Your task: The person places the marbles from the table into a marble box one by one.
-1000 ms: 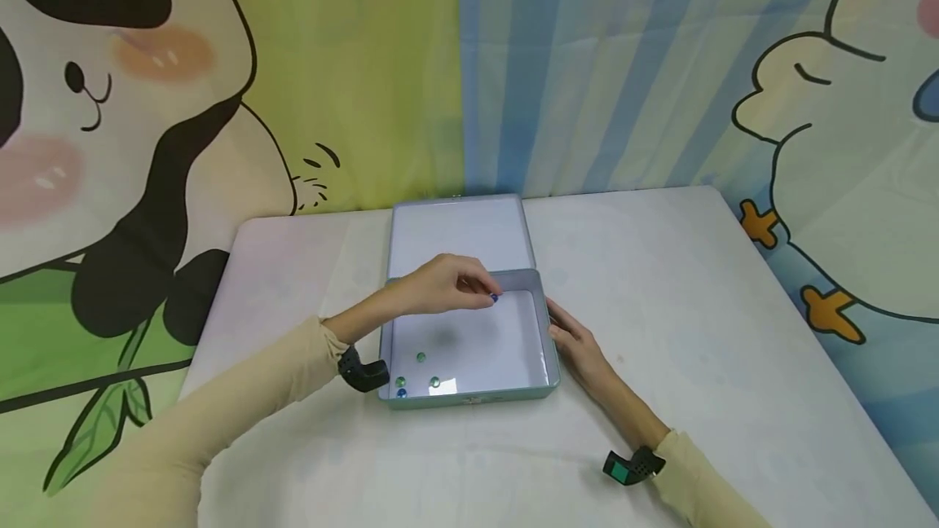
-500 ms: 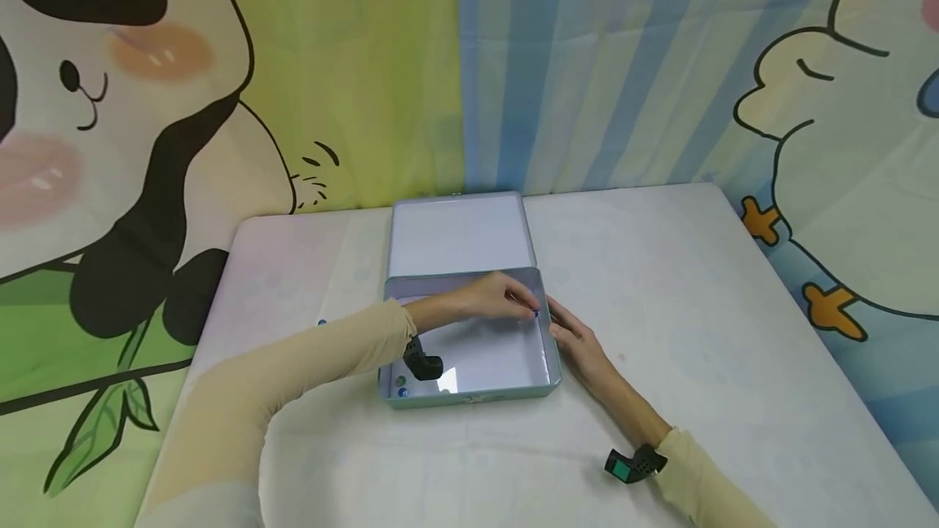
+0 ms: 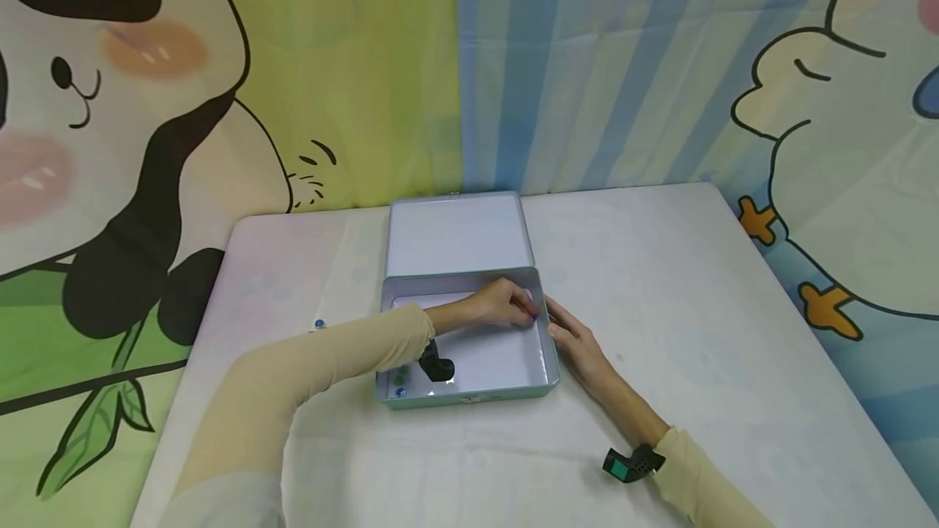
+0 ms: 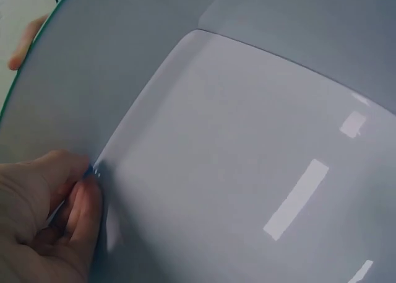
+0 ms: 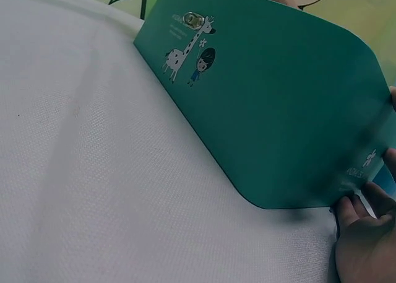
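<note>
A tin box (image 3: 506, 392), green outside and pale inside, lies with its lid (image 3: 460, 235) laid back. My left hand (image 3: 506, 302) reaches inside it, at the right wall. Between thumb and fingertips it pinches a small blue glass marble (image 4: 89, 170), low in the angle of wall and floor and mostly covered by the fingers. Against the outside of the right wall rests my right hand (image 3: 579, 349), fingers extended; one fingertip (image 4: 28, 43) shows over the rim. In the box's near left corner lie a green marble (image 3: 399, 379) and a blue marble (image 3: 400, 392).
Another blue marble (image 3: 319, 323) is on the white-covered table (image 3: 631, 259), left of the box and close behind the left sleeve (image 3: 352, 349). A printed cloth backdrop (image 3: 381, 72) stands along the table's far edge. A metal clasp (image 5: 193, 20) sits on the box's front.
My left hand has carried the blue marble rightward and down to the right wall of the box. The left forearm now covers part of the box. My right hand has stayed in place.
</note>
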The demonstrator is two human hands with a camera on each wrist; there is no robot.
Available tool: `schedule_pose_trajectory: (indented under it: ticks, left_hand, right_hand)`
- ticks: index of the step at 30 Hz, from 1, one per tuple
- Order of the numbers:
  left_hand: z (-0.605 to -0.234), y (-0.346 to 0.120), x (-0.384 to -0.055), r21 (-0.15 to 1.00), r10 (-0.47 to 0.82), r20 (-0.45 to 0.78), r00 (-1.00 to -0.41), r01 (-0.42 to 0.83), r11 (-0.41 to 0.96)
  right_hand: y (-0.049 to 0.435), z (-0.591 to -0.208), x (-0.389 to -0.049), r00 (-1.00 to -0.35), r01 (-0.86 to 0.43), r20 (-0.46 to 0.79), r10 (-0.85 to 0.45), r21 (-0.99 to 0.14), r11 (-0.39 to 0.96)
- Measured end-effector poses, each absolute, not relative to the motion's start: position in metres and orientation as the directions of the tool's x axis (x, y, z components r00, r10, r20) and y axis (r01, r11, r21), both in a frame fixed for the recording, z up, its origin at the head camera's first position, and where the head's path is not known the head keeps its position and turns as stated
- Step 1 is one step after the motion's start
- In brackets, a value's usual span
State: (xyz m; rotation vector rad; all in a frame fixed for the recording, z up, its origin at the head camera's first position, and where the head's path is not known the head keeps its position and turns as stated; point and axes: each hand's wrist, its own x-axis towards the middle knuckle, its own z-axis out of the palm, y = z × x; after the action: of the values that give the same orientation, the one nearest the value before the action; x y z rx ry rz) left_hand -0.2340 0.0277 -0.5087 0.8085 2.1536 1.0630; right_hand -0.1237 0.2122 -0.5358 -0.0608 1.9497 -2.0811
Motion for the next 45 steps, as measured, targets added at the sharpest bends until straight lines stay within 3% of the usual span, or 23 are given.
schedule_pose_trajectory:
  ticks: [8, 26, 38, 45]
  left_hand:
    - [-0.510, 0.029, -0.235, 0.829, 0.738, -0.195, -0.646, 0.294, 0.476]
    - [-0.504, 0.028, -0.230, 0.813, 0.705, -0.234, -0.669, 0.263, 0.519]
    - [-0.455, -0.031, -0.224, 0.819, 0.765, -0.166, -0.622, 0.345, 0.458]
    - [-0.425, -0.079, -0.222, 0.842, 0.723, -0.139, -0.677, 0.303, 0.446]
  right_hand:
    - [0.213, -0.535, -0.125, -0.958, 0.172, -0.159, -0.237, -0.984, -0.036]
    - [0.212, -0.535, -0.125, -0.962, 0.153, -0.131, -0.240, -0.985, -0.075]
    - [0.211, -0.535, -0.124, -0.970, 0.139, -0.123, -0.210, -0.988, -0.062]
    - [0.210, -0.535, -0.123, -0.967, 0.153, -0.141, -0.213, -0.987, -0.044]
